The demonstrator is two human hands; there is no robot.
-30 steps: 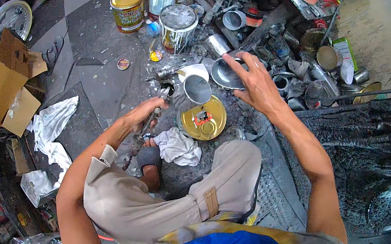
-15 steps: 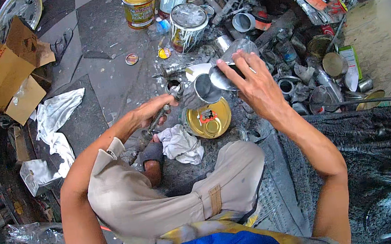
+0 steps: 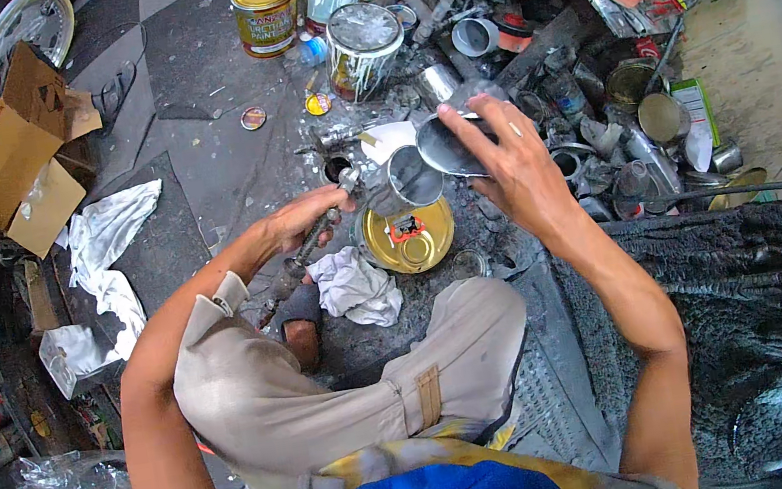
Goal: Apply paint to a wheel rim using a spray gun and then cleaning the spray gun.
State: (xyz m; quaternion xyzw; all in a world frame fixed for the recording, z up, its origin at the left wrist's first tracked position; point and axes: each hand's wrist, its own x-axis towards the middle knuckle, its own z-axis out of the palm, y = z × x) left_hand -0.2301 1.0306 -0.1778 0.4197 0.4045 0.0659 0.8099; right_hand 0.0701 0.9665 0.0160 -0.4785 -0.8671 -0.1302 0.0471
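Note:
My left hand (image 3: 311, 218) is closed around the handle of what looks like a paint spray gun (image 3: 317, 233). Beside the gun's head is an open grey metal cup (image 3: 399, 185), its mouth toward my right hand; whether the two are joined is hard to see. My right hand (image 3: 513, 150) grips a dark-lined container (image 3: 447, 147), tilted with its rim close to the metal cup's mouth. Under the cup stands a paint can with a gold lid (image 3: 433, 241). A crumpled white cloth (image 3: 357, 290) lies nearer to me, by my foot.
Paint cans (image 3: 267, 20) and a paint-streaked tin (image 3: 364, 51) stand ahead. A heap of used cans and scrap (image 3: 585, 124) fills the right side. At left are an open cardboard box (image 3: 13, 149) and white rags (image 3: 112, 236). A small lid (image 3: 253, 118) lies on the floor.
The surroundings have shifted slightly left and up in view. Both hands keep their grips, and the container's opening shows a little more toward me.

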